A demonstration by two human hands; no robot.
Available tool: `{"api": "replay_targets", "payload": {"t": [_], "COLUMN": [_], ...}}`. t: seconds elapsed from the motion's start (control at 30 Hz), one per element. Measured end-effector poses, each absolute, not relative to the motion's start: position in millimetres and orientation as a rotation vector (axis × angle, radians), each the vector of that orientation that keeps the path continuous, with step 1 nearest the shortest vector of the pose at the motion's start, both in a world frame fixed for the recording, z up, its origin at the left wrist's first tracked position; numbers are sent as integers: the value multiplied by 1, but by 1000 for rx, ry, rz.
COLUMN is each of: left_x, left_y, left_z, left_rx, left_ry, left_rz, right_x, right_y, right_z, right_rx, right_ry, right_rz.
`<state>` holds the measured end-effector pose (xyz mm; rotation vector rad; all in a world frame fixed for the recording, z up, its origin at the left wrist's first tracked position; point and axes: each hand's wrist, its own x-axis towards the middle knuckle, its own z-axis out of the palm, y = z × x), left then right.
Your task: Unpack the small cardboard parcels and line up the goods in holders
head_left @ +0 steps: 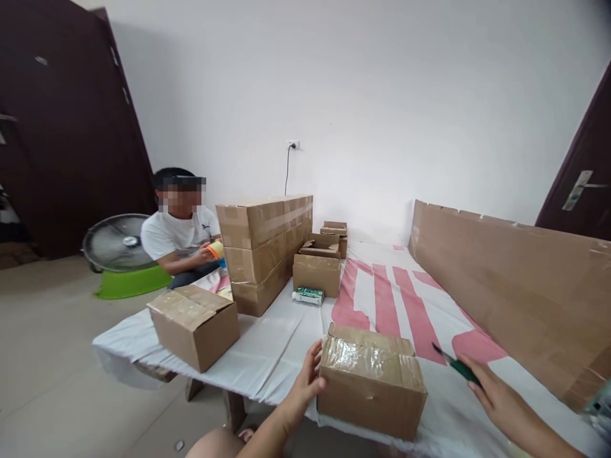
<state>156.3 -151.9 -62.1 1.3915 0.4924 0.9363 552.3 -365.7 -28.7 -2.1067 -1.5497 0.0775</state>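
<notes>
In the head view a taped cardboard box [370, 397] sits at the near edge of the cloth-covered table, its top flaps closed and shiny with clear tape. My left hand [308, 378] grips its left end, with the thumb at the near corner and fingers curled toward the far one. To the right of the box, my right hand [491, 388] is closed around a green-handled knife [463, 369]. The dark blade points up and left, apart from the box. Beyond the box lies a small green and white carton [308, 296].
A second closed box [193, 324] stands at the left table edge. Stacked taped boxes [260, 254] and open boxes [317, 270] stand farther back. A tall cardboard sheet [515, 286] borders the right side. Another person [184, 235] sits left, holding an orange-and-yellow object, near a fan [117, 242].
</notes>
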Motion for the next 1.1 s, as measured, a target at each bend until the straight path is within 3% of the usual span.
{"api": "replay_targets", "payload": {"t": [0.17,0.3,0.77,1.1], "left_x": [175,188,187,185], "left_y": [-150,-153,-151,-149], "left_z": [-25,-14,-21,-23], "left_rx": [1252,1206,1258,1369], "left_ry": [596,517,494,529], "left_rz": [1110,1140,1171,1181], "right_x": [496,428,350,399], "right_y": [-328,-290,-222,-286], "right_z": [86,136,146,159], "right_rx": [-2047,-1959,-2114,-2483], "right_ry": [-1642,-1944,-2768,-2535], "right_rz": [378,489,45,189]}}
